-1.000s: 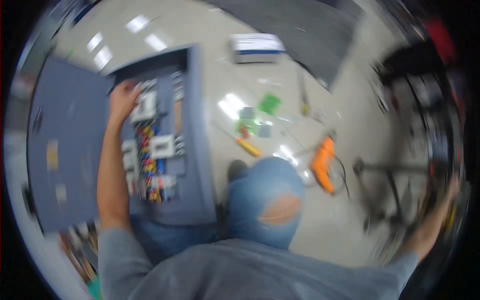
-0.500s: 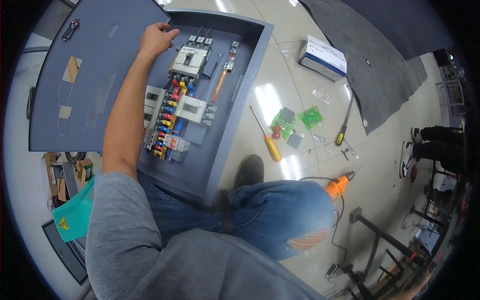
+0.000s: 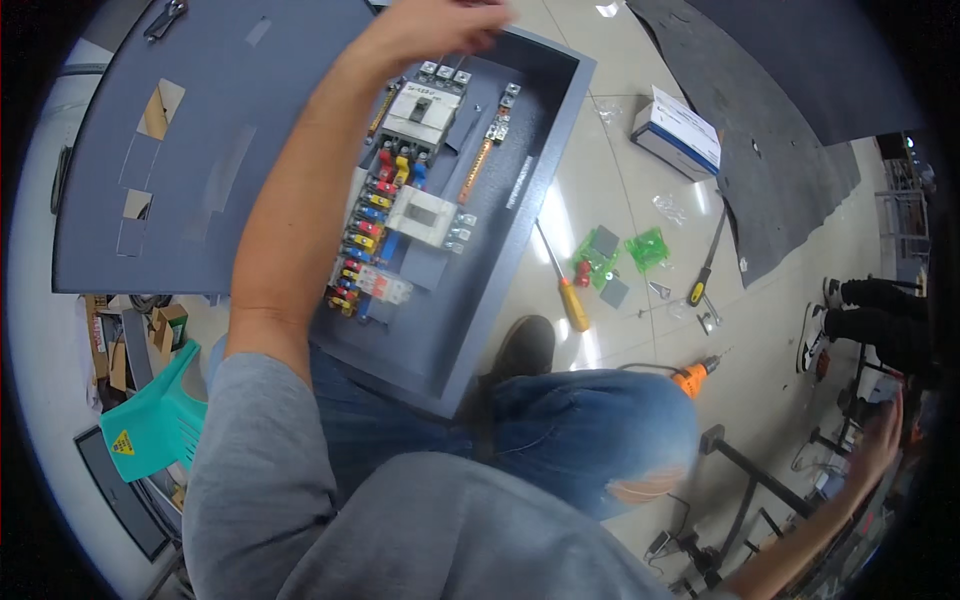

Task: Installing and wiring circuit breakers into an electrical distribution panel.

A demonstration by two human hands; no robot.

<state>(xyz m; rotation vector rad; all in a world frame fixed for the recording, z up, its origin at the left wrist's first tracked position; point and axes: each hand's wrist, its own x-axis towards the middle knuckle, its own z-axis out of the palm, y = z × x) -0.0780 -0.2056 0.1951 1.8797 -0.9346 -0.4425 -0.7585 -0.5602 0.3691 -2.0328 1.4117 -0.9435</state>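
Left hand [image 3: 432, 27] moved rightward, right hand [image 3: 880, 437] up; opening and hold of fingers [image 3: 482, 20] unclear.

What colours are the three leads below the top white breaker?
The three short leads are red, yellow and blue; head view.

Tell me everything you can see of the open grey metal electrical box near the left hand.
The open grey metal electrical box looks painted, shallow and rectangular, lying open side up. Its broad grey door is swung out to the left. Inside sit a large white breaker, a smaller white breaker nearer the person, red, yellow and blue pieces beside it, and a copper-coloured strip to the right. The blurred left hand overlaps its far end; contact is unclear.
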